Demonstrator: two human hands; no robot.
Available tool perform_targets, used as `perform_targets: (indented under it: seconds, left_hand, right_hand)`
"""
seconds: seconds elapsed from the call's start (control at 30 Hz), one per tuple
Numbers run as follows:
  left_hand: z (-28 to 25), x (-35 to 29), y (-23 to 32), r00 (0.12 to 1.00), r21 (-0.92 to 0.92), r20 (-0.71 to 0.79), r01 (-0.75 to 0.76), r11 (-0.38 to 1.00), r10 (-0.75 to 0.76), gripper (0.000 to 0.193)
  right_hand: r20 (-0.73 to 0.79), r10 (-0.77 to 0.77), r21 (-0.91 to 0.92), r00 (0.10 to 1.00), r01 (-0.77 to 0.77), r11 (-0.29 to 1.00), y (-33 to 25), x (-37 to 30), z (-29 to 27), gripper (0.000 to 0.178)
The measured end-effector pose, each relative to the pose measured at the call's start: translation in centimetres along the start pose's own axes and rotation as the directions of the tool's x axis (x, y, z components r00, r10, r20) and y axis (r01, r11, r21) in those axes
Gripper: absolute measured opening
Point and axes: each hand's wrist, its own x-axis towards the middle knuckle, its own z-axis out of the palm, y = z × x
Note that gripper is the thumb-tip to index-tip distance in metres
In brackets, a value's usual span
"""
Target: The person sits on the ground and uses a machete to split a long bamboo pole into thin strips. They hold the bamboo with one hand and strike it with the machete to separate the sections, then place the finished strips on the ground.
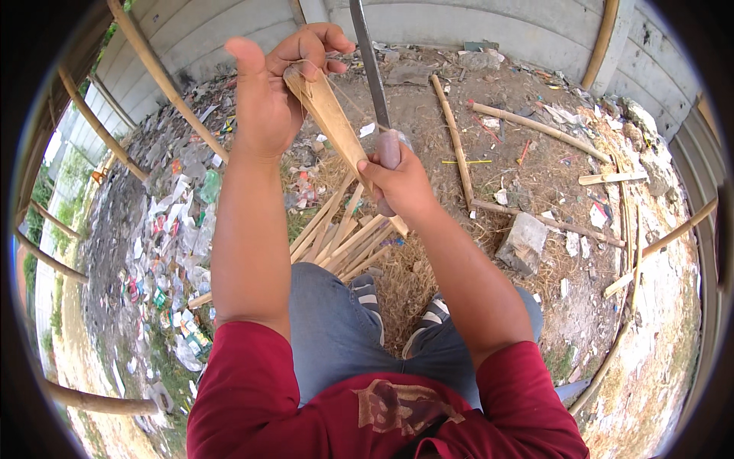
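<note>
My right hand (401,180) is closed around the pinkish-grey handle (389,150) of a long knife, its dark blade (370,69) pointing up and away. The same hand's thumb presses on a split bamboo piece (332,118), which slants from upper left down past the handle. My left hand (279,84) is at the bamboo's upper end, thumb stretched out and fingers loosely bent and apart. A thin fibre (344,98) loops from near those fingers toward the knife handle. Whether the left palm touches the bamboo is hard to see.
Several split bamboo strips (336,237) lie in a pile before my knees. A concrete block (523,243) sits to the right, near bamboo poles (455,141) on the ground. Plastic litter (176,222) covers the left side. A concrete panel wall (459,27) stands at the back.
</note>
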Motion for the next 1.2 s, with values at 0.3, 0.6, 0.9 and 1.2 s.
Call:
perform_targets:
  seconds: [0.3,0.6,0.9,1.2]
  left_hand:
    - [4.4,-6.3,-6.0,0.72,0.205,-0.69,0.107,0.973,0.066,0.066]
    - [13.1,-12.4,-8.0,0.63,0.27,0.295,0.666,0.695,-0.718,0.041]
    - [13.3,-13.3,-11.7,0.343,0.301,0.317,0.848,0.436,-0.884,0.049]
    - [12.1,-12.9,-14.9,0.416,-0.741,-0.189,0.534,0.407,-0.889,0.106]
  right_hand:
    - [-0.205,-0.103,0.059,0.973,0.117,0.991,-1.1,0.1,-1.4,0.03]
    - [-0.524,-0.355,0.12,0.774,0.479,0.869,-4.6,1.9,-2.9,0.033]
    - [-0.693,-0.247,0.28,0.678,0.568,0.774,-10.3,2.3,-5.2,0.029]
    - [-0.667,-0.049,0.567,0.743,0.549,0.614,-14.2,1.1,-8.9,0.017]
